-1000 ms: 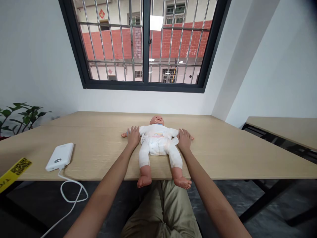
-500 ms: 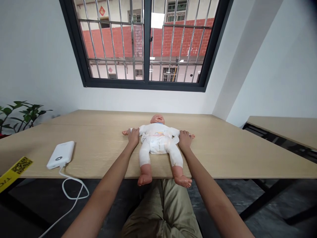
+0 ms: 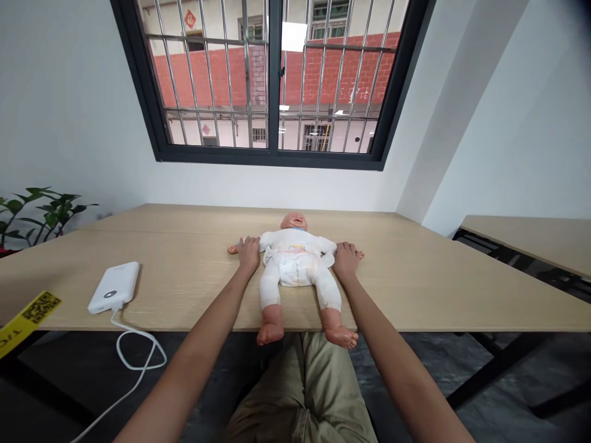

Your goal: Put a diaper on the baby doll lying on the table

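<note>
A baby doll [image 3: 295,264] in a white suit and diaper lies on its back on the wooden table [image 3: 184,277], head toward the window. Its bare feet hang over the front edge. My left hand [image 3: 249,253] rests on the doll's outstretched arm at the left, fingers curled over it, and the doll's small hand peeks out beyond. My right hand [image 3: 345,258] lies the same way over the doll's other arm at the right, fingers closed round it.
A white power bank [image 3: 114,287] lies at the table's left, its cable looping off the front edge. A yellow tag [image 3: 28,315] with a code sits at the far left. A potted plant [image 3: 37,212] stands behind. A second table [image 3: 530,243] is at the right.
My fingers, stretched out flat over the doll's arms a second ago, have drawn in and closed over them. The doll and both of my forearms have stayed in place.
</note>
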Action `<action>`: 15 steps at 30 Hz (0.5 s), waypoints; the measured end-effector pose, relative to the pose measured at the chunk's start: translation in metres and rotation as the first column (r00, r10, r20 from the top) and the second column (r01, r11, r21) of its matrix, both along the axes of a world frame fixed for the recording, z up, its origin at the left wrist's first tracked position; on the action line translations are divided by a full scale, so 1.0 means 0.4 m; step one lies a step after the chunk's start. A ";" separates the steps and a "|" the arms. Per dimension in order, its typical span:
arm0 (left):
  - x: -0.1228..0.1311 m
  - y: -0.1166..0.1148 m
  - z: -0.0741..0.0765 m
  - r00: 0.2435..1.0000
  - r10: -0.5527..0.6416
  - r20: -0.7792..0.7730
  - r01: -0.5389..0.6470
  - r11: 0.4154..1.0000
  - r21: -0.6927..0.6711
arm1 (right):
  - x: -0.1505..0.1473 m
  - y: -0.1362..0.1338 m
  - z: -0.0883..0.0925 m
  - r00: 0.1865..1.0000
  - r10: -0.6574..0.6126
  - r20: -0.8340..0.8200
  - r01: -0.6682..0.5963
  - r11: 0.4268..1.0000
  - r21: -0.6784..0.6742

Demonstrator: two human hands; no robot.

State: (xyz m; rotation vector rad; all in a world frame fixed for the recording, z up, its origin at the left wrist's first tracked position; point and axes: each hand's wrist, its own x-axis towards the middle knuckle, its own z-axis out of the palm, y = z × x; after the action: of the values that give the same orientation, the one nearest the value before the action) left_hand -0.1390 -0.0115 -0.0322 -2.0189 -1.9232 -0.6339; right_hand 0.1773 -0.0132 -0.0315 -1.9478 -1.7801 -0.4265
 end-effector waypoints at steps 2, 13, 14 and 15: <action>0.006 -0.003 0.001 1.000 -0.006 0.003 0.006 1.000 0.023 | 0.002 0.000 -0.002 0.999 0.033 -0.033 -0.031 0.998 0.050; 0.065 0.006 0.011 0.564 -0.261 0.784 0.241 0.960 0.146 | -0.027 0.004 0.006 0.895 0.288 -0.340 -0.232 0.953 0.198; 0.065 0.014 0.004 0.530 -0.255 0.809 0.249 0.958 0.140 | -0.027 0.007 0.002 0.850 0.334 -0.406 -0.265 0.939 0.218; 0.064 0.023 -0.003 0.482 -0.249 0.840 0.257 0.957 0.136 | -0.027 0.011 -0.003 0.801 0.370 -0.471 -0.288 0.928 0.238</action>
State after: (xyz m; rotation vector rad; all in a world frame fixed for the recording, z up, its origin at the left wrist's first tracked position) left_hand -0.1134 -0.0024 -0.0332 -2.2129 -2.0141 -2.0436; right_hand 0.1666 -0.0087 -0.0327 -1.4216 -1.6228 0.0730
